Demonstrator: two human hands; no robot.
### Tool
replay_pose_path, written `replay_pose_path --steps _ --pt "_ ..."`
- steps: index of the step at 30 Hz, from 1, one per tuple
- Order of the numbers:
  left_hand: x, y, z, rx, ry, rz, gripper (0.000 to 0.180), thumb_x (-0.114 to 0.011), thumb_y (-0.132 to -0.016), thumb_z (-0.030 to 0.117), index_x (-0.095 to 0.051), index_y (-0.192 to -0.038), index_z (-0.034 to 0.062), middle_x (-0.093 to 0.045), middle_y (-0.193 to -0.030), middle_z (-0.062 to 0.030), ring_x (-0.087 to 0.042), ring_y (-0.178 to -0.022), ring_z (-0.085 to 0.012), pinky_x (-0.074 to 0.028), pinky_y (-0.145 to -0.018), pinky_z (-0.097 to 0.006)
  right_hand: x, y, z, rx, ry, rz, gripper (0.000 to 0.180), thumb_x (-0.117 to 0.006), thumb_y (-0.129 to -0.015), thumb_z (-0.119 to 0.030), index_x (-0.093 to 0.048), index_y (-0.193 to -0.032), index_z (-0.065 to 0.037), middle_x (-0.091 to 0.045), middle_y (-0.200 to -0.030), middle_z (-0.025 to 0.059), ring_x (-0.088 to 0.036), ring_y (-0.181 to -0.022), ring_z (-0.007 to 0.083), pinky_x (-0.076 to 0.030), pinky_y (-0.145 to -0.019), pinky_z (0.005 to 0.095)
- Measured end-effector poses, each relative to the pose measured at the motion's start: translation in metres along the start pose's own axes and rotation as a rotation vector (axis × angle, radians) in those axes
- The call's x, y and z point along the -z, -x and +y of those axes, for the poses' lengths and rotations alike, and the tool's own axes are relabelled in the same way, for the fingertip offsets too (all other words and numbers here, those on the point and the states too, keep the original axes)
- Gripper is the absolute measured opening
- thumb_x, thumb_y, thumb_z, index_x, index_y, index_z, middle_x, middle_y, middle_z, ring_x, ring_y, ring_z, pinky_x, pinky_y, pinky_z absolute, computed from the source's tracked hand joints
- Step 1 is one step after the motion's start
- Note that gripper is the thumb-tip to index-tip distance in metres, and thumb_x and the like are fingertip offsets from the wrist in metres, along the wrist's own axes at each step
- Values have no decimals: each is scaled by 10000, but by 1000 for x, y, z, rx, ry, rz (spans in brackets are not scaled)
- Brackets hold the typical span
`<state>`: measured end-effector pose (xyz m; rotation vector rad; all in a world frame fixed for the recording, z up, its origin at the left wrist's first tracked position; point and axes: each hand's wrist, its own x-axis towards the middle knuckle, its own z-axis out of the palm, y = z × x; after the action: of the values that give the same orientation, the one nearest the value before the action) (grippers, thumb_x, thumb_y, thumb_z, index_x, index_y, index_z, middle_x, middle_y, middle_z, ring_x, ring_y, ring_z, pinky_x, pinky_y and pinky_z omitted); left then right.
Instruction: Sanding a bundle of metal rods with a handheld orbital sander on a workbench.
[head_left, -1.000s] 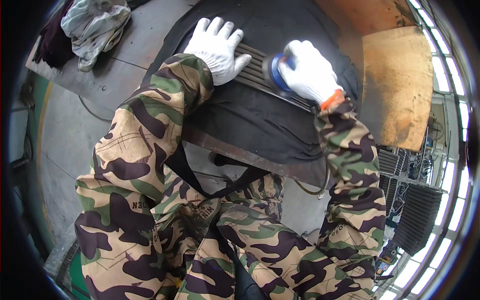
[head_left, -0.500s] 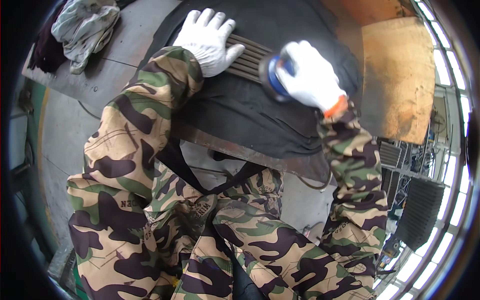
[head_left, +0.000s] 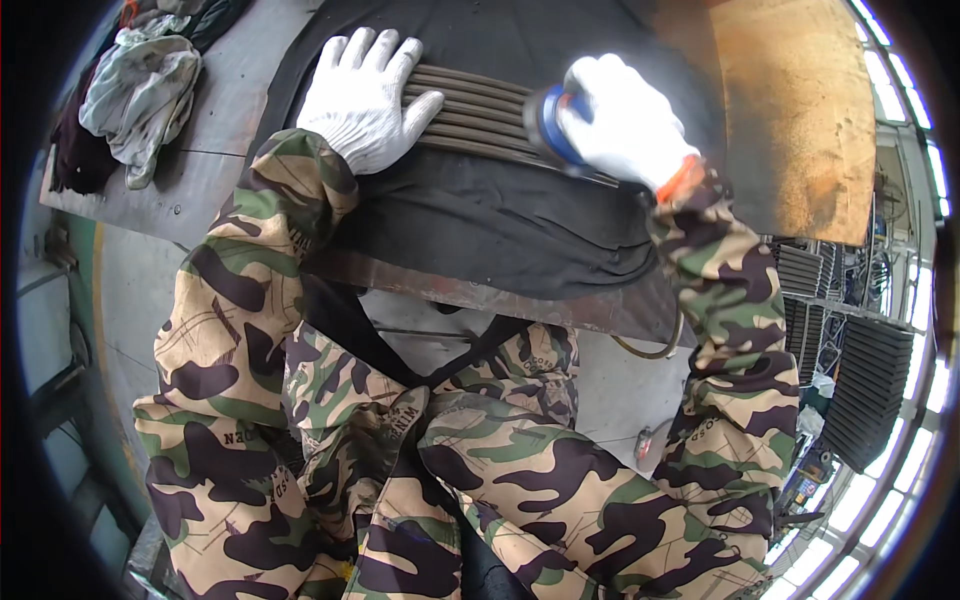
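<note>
A piece made of several parallel grey-brown metal bars (head_left: 470,112) lies across a black cloth (head_left: 470,225). My left hand (head_left: 365,105), in a white knitted glove, rests flat over the left end of the bars. Its fingers are stretched and spread, with the thumb on the bars. My right hand (head_left: 630,120), gloved in white with an orange cuff, is closed around a blue round-headed tool (head_left: 560,125). The tool is smeared by motion, so its exact kind does not show. It is on the bars towards their right end and hides part of them.
Under the cloth is a metal table (head_left: 640,305), its near edge in front of me. Crumpled pale and dark rags (head_left: 140,100) lie at the table's far left. A scorched tan board (head_left: 800,110) stands to the right. Beyond it are racks with dark ribbed parts (head_left: 865,390).
The bars, cloth and my left hand now appear further left in the picture, as the view has shifted. The blue tool stands further from my left hand along the bars.
</note>
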<state>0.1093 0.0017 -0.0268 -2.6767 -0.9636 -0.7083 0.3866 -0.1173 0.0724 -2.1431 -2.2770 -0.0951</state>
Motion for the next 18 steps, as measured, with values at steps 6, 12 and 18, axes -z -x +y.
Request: replay_pose_path --steps 6,12,18 --pt "9 -3 -5 13 24 -129 615 -599 -1060 451 -595 -1478 -1 -613 -1493 -234 -525 -1416 -415 -368 -1218 -515 3 0 19 -36 -24 1 270 -686 -989 -352 -697 -1156 -139 -684 -1134 156 -705 -1035 395 -586 -922 485" --pt "3 -3 -7 -40 -13 -93 626 -603 -1058 446 -591 -1495 -3 -609 -1510 -242 -528 -1411 -425 -374 -1213 -523 4 21 20 34 -21 57 267 -682 -983 -327 -698 -1179 -146 -684 -1137 158 -703 -1055 385 -584 -930 491" --pt "12 6 -2 -39 -12 -158 615 -601 -1057 412 -581 -1500 -15 -599 -1514 -256 -516 -1421 -428 -369 -1213 -525 -9 25 25 97 -20 51 300 -640 -982 -324 -678 -1190 -111 -693 -1108 190 -722 -1031 409 -602 -880 532"
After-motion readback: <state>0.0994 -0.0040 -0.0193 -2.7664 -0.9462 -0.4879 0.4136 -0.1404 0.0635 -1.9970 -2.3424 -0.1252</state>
